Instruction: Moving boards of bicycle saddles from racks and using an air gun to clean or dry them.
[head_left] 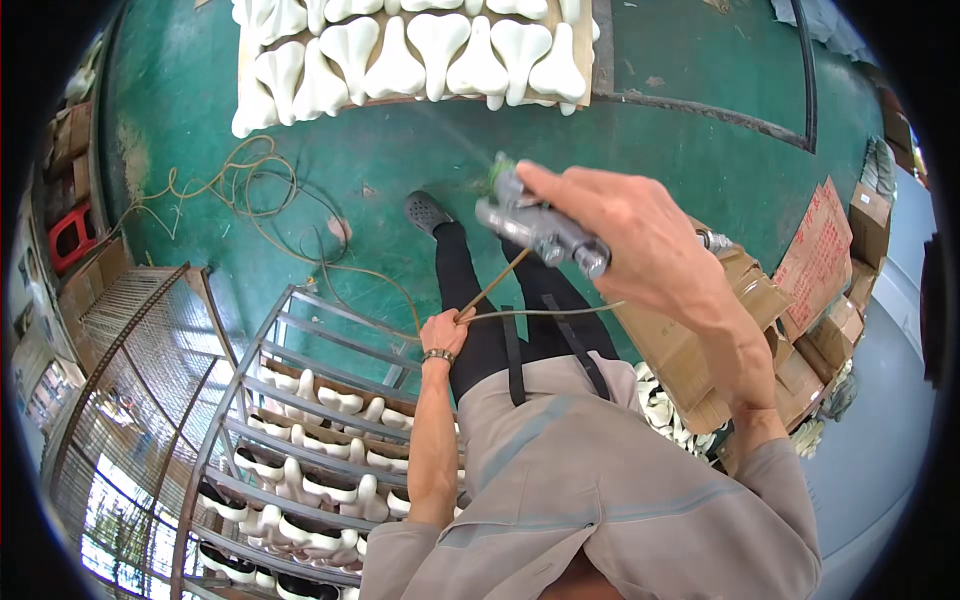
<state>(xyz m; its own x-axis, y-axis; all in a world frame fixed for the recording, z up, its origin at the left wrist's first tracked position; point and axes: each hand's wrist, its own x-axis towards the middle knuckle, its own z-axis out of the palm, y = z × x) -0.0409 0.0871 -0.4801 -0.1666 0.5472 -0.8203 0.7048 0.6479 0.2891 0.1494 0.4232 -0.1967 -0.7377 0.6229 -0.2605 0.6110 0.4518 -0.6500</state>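
Observation:
My right hand [650, 235] is wrapped round a metal spray gun [540, 225], held out ahead of my legs. A faint mist trails from its nozzle up and left toward several white bicycle-saddle shapes [437, 45], which stand in tight rows on a board [590, 60] at the far side. Down by my left thigh, my left hand [444, 335] is closed round two thin hoses. The tan hose [495, 287] slants up toward the gun, and the pale one [570, 311] runs right, across my legs. Both lead off leftward over the floor.
Loops of hose [265, 185] lie on the green floor at the left. A metal rack [240, 400] with shelves of more white saddle shapes stands at my lower left. Cardboard boxes [690, 350] sit close on my right. A red plastic stool [70, 237] is at the far left.

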